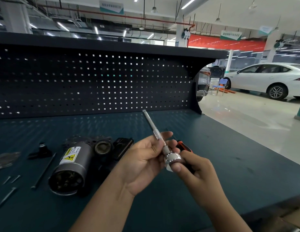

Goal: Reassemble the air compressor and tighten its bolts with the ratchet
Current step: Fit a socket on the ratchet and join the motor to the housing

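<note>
- Right hand [194, 171], lower centre: fingers curled round the chrome head of the ratchet [172, 157].
- Left hand [144, 158]: pinches the ratchet's bar. The bar's long axis runs up-left over the desk [221, 164], tip toward the pegboard [95, 81].
- Air compressor [73, 163], lower left: lying on the desk, open end toward the camera, axis running up-right.

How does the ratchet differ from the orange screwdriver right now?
The ratchet is held up, left hand on its handle, right hand at its head; the screwdriver lies on the bench behind them. The ratchet is bare shiny metal; the screwdriver's handle is orange and black. Both are hand tools.
</note>
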Demonstrator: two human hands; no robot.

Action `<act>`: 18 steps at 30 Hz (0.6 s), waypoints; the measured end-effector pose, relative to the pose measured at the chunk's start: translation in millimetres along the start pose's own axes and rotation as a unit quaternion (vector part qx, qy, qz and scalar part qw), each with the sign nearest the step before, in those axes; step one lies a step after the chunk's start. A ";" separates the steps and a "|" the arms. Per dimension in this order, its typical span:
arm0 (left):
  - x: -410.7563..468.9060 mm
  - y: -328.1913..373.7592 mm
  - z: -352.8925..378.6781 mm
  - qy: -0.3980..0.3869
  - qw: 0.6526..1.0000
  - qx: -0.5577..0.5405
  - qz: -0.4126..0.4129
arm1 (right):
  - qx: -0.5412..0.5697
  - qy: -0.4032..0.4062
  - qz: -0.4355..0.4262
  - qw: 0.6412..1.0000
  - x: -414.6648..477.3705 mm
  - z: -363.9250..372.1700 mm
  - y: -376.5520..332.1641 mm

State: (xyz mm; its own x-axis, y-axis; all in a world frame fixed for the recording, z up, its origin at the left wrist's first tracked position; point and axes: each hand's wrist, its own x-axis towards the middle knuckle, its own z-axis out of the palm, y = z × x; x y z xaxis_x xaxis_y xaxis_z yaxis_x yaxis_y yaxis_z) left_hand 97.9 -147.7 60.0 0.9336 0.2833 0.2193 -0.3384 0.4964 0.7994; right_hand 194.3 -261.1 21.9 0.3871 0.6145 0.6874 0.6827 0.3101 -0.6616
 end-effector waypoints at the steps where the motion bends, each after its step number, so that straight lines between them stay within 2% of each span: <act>1: 0.0 -3.8 2.0 0.000 1.000 -0.006 -0.003 | 0.011 0.004 0.002 1.000 -1.4 -1.9 4.1; 4: 1.5 -17.6 7.2 0.007 0.999 -0.040 -0.013 | 0.041 0.011 0.025 0.999 -4.7 -10.8 15.4; 8: 11.3 -36.7 19.9 0.019 0.999 -0.004 -0.027 | 0.086 0.009 0.028 0.996 -3.6 -23.3 17.3; 10: 19.5 -40.4 25.9 0.005 0.998 0.054 -0.044 | 0.115 0.076 0.068 0.988 2.6 -31.9 23.8; 12: 28.8 -36.0 24.1 0.017 0.991 0.119 -0.059 | 0.177 0.151 0.155 0.960 13.0 -40.4 35.0; 15: 43.1 -21.6 -2.4 0.147 0.968 0.200 -0.041 | 0.326 0.179 0.218 0.902 31.5 -44.4 51.5; 18: 52.6 -24.1 -37.7 0.245 0.909 0.336 -0.025 | 0.428 0.169 0.236 0.856 43.1 -44.9 68.1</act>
State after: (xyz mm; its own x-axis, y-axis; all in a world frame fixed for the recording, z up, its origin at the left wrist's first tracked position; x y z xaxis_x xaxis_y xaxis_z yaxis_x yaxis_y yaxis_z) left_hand 150.7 -113.8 31.2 0.7255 0.6876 0.0299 0.0047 -0.0484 0.9988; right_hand 285.2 -246.1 19.9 0.7505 0.6177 0.2350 -0.2473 0.5922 -0.7669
